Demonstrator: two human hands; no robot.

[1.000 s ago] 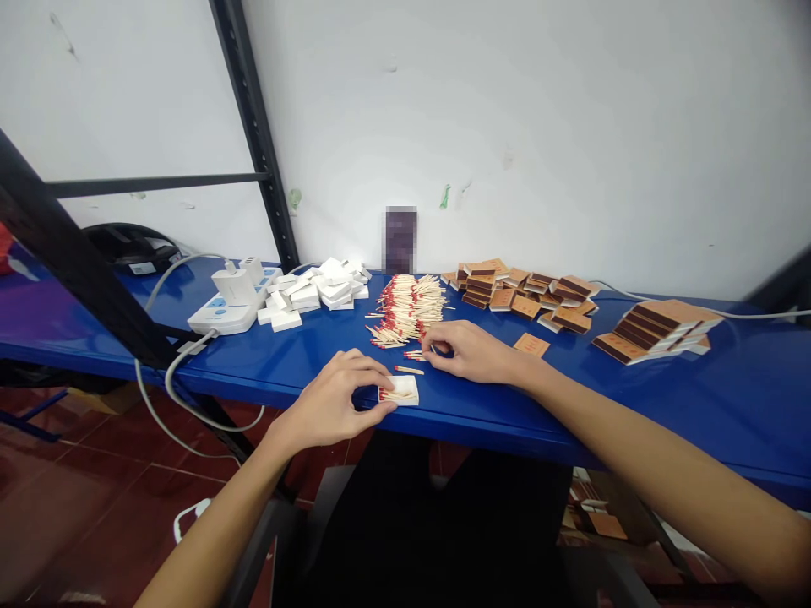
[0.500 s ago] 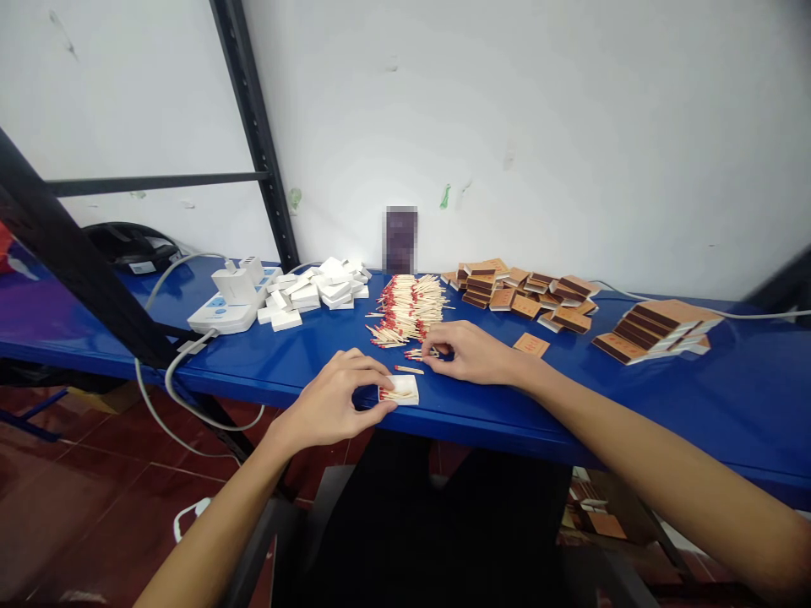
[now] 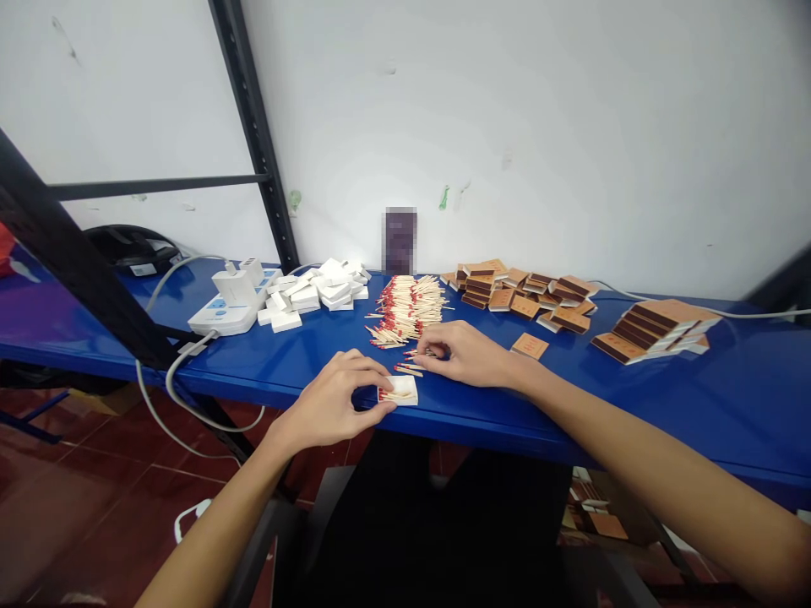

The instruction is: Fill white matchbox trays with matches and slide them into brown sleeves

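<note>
My left hand (image 3: pixel 345 397) grips the left end of a small white matchbox tray (image 3: pixel 409 387) near the table's front edge, thumb in front and fingers behind. Several red-tipped matches lie inside that tray. Just behind and to its right, my right hand (image 3: pixel 462 353) has thumb and fingers pinched on matches (image 3: pixel 411 355) at the table surface; the fingers partly cover them. One or more loose matches (image 3: pixel 409 371) lie just under these fingertips. Beyond both hands spreads a big pile of matches (image 3: pixel 415 308) with red heads.
White empty-looking trays (image 3: pixel 317 287) are heaped at the back left, beside a power strip (image 3: pixel 231 314) with plugs. Orange-brown matchbox sleeves (image 3: pixel 525 291) lie in a heap at the back right, one sleeve (image 3: pixel 530 345) apart. Stacked matchboxes (image 3: pixel 659 329) stand farther right. A black rack post (image 3: pixel 253 127) rises at left.
My right hand has shifted slightly left and toward me, its fingertips now closer to the loose match. My left hand stays on the tray.
</note>
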